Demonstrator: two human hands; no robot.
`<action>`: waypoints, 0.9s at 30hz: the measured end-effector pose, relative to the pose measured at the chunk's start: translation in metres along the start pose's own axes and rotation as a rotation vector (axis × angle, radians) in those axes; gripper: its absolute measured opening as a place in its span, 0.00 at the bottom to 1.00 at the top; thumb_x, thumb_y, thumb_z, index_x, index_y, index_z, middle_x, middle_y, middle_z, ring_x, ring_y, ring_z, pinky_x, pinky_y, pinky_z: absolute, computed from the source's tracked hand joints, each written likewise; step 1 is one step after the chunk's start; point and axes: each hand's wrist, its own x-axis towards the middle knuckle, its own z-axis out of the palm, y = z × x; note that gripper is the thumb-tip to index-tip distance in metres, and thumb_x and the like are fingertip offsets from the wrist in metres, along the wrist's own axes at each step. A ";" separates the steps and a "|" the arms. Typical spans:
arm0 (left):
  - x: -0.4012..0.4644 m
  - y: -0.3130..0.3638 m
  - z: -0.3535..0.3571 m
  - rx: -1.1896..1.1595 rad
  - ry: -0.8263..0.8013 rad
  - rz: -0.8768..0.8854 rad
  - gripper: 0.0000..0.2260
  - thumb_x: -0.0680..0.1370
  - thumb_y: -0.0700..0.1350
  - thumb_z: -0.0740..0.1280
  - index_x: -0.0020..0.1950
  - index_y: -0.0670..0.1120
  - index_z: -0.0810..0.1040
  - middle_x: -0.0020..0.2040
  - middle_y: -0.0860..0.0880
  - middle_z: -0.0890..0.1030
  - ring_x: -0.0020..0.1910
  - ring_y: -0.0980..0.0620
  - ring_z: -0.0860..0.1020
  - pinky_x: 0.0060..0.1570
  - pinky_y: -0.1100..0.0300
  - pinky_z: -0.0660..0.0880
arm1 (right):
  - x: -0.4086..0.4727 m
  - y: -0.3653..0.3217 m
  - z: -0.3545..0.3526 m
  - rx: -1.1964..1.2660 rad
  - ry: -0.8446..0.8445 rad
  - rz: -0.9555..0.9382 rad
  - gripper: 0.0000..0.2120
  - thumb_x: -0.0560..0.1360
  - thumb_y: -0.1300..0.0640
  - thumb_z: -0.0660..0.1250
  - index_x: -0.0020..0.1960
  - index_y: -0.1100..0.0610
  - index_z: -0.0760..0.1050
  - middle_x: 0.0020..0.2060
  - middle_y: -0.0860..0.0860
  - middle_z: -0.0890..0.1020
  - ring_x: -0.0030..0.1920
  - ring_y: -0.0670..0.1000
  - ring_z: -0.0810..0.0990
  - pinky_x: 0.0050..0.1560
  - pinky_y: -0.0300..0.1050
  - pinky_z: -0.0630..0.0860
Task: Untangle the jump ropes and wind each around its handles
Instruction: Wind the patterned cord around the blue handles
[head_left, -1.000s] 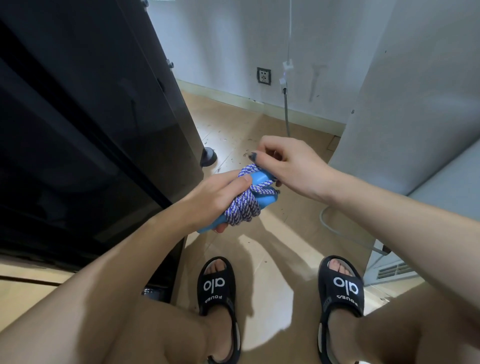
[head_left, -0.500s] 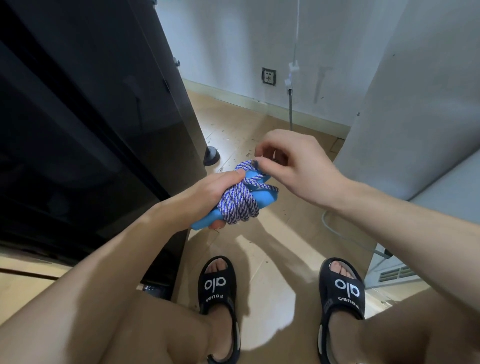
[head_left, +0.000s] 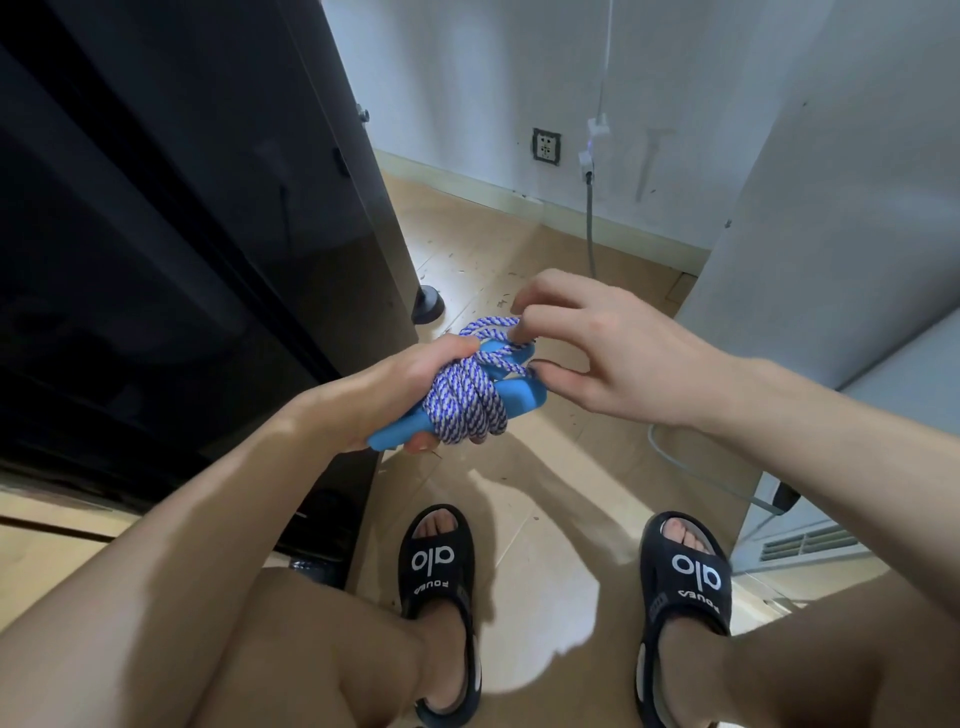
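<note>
A purple-and-white braided jump rope (head_left: 467, 400) is wound in several turns round its blue handles (head_left: 519, 397), held in mid-air above the floor. My left hand (head_left: 395, 384) grips the handles and the coils from the left, thumb on top. My right hand (head_left: 592, 343) pinches a loose loop of the rope at the upper end of the bundle, between forefinger and thumb. The lower handle end sticks out under my left hand. No second rope is in sight.
A tall black cabinet (head_left: 182, 260) stands close on the left. A grey appliance (head_left: 857, 208) fills the right, with a grey hose (head_left: 675, 462) trailing on the wooden floor. My feet in black sandals (head_left: 436, 561) are below. A wall socket (head_left: 546, 147) is ahead.
My right hand has shifted its pinch along the top of the bundle and lifted a small loop of rope. The left hand keeps its grip, and the bundle has barely moved.
</note>
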 end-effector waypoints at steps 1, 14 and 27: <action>-0.001 0.000 0.000 0.003 0.000 -0.011 0.29 0.85 0.58 0.49 0.45 0.38 0.80 0.38 0.34 0.80 0.19 0.51 0.68 0.19 0.64 0.66 | 0.000 0.000 0.002 -0.004 -0.013 -0.004 0.08 0.75 0.59 0.68 0.54 0.59 0.78 0.55 0.54 0.75 0.49 0.55 0.76 0.50 0.50 0.75; -0.006 0.001 -0.002 -0.029 -0.040 -0.039 0.30 0.85 0.58 0.50 0.52 0.34 0.80 0.42 0.31 0.80 0.19 0.51 0.68 0.17 0.65 0.66 | -0.005 -0.009 0.009 -0.026 0.111 -0.013 0.07 0.79 0.60 0.66 0.55 0.60 0.78 0.50 0.54 0.75 0.43 0.56 0.75 0.43 0.48 0.75; 0.000 0.003 -0.002 0.019 -0.043 -0.080 0.30 0.83 0.62 0.53 0.53 0.36 0.80 0.42 0.33 0.81 0.20 0.51 0.70 0.18 0.65 0.66 | -0.004 -0.010 -0.001 0.141 0.203 0.098 0.05 0.70 0.68 0.72 0.39 0.61 0.78 0.46 0.51 0.81 0.42 0.50 0.78 0.46 0.40 0.74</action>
